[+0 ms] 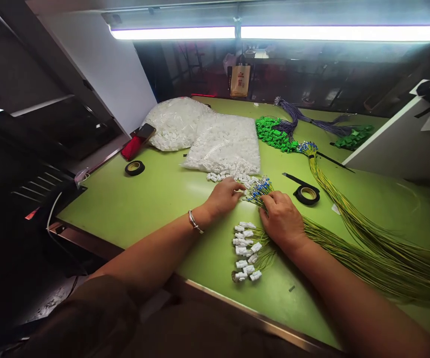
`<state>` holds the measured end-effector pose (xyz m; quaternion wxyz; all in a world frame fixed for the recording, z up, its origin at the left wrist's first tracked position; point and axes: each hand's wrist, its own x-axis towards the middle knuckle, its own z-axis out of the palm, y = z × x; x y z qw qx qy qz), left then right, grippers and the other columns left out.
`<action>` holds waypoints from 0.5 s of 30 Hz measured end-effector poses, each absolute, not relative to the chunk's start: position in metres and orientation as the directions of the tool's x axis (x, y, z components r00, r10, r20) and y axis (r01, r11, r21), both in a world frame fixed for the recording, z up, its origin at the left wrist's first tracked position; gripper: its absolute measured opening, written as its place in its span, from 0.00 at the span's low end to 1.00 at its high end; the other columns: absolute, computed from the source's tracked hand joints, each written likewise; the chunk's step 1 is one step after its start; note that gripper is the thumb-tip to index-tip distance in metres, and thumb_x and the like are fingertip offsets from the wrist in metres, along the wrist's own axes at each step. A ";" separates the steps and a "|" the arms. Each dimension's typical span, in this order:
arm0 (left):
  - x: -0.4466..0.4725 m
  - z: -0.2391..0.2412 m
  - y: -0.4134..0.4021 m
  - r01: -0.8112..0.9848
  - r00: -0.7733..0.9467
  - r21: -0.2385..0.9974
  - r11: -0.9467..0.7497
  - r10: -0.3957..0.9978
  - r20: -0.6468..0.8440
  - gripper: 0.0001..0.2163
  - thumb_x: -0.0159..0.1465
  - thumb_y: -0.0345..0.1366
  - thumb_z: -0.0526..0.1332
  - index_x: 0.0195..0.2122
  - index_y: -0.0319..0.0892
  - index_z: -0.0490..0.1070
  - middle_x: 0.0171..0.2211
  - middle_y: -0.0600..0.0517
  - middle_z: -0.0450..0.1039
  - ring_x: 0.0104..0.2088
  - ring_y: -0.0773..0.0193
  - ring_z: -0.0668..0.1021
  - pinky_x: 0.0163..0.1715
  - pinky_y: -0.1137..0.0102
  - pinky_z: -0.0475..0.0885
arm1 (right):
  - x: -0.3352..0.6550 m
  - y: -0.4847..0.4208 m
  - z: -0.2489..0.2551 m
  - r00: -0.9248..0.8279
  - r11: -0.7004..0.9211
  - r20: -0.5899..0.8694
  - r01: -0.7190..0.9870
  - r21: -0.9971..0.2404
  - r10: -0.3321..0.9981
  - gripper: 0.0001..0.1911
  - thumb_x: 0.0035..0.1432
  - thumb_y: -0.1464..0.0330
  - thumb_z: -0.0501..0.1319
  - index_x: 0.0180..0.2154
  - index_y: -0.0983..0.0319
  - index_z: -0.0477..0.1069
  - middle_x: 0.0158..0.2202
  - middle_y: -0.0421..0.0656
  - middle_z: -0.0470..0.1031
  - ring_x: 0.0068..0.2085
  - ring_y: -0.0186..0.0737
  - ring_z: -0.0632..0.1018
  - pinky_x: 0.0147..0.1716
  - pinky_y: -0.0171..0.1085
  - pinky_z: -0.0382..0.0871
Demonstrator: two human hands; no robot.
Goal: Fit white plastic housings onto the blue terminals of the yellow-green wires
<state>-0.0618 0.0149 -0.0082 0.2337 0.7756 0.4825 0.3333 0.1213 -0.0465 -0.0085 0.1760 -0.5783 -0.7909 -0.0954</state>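
Observation:
My left hand [225, 197] is closed in a pinch at a small white plastic connector, mostly hidden by the fingertips. Close beside it, my right hand [282, 219] has its fingers curled round yellow-green wires, just behind their crimped ends. Those ends form a cluster of blue and silver terminals [260, 188] between the two hands. From under my right hand the wire bundle [343, 253] trails off to the right. White connectors fitted on wires [241, 251] lie in a loose column below my hands. Beyond my fingers is a spread of loose white connectors [220, 177].
Two clear bags of white connectors [225, 141] stand at the back of the green table [147, 199]. Black tape rolls [306, 195] lie right and left. A second wire bundle [321, 176], green connectors [274, 133] and a phone [146, 131] on a red item are around the edges.

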 end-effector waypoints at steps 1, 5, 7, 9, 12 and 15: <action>-0.060 -0.010 0.016 0.616 0.362 0.629 -0.475 0.879 0.310 0.06 0.57 0.31 0.60 0.33 0.39 0.76 0.31 0.49 0.70 0.34 0.64 0.71 0.40 0.68 0.67 | 0.120 -0.046 -0.008 -0.280 0.321 0.383 0.946 -0.046 0.881 0.09 0.57 0.70 0.56 0.39 0.63 0.72 0.37 0.49 0.71 0.40 0.46 0.69 0.39 0.40 0.61; -0.056 -0.009 0.012 0.638 0.481 0.551 -0.537 0.838 0.259 0.06 0.58 0.33 0.60 0.34 0.39 0.75 0.32 0.49 0.68 0.34 0.63 0.71 0.39 0.68 0.67 | 0.121 -0.043 -0.011 -0.293 0.340 0.353 0.937 -0.078 0.888 0.08 0.58 0.69 0.56 0.35 0.62 0.73 0.34 0.48 0.70 0.38 0.45 0.68 0.38 0.39 0.61; -0.056 -0.007 0.009 0.652 0.506 0.536 -0.536 0.834 0.218 0.06 0.58 0.32 0.59 0.35 0.40 0.75 0.33 0.49 0.67 0.36 0.63 0.71 0.40 0.68 0.67 | 0.122 -0.042 -0.013 -0.309 0.363 0.350 0.927 -0.099 0.885 0.08 0.58 0.69 0.55 0.35 0.62 0.73 0.33 0.47 0.70 0.37 0.44 0.69 0.37 0.39 0.61; -0.055 -0.005 0.008 0.667 0.521 0.520 -0.533 0.833 0.185 0.06 0.58 0.29 0.58 0.33 0.41 0.74 0.33 0.49 0.67 0.37 0.62 0.71 0.40 0.68 0.66 | 0.123 -0.042 -0.014 -0.324 0.388 0.362 0.914 -0.119 0.874 0.09 0.59 0.70 0.55 0.35 0.62 0.74 0.32 0.47 0.70 0.37 0.43 0.69 0.37 0.38 0.61; -0.055 -0.005 0.006 0.663 0.564 0.489 -0.567 0.807 0.173 0.05 0.58 0.28 0.57 0.31 0.40 0.72 0.33 0.49 0.67 0.38 0.61 0.70 0.40 0.68 0.66 | 0.122 -0.042 -0.013 -0.344 0.426 0.407 0.895 -0.130 0.846 0.10 0.58 0.70 0.55 0.39 0.63 0.74 0.36 0.47 0.72 0.39 0.43 0.70 0.39 0.38 0.62; -0.057 -0.006 0.002 0.630 0.611 0.462 -0.624 0.766 0.200 0.04 0.59 0.28 0.56 0.32 0.39 0.70 0.34 0.48 0.66 0.38 0.61 0.69 0.40 0.68 0.66 | 0.119 -0.044 -0.012 -0.385 0.470 0.395 0.870 -0.146 0.834 0.11 0.59 0.70 0.55 0.41 0.62 0.74 0.37 0.47 0.73 0.39 0.42 0.71 0.38 0.36 0.62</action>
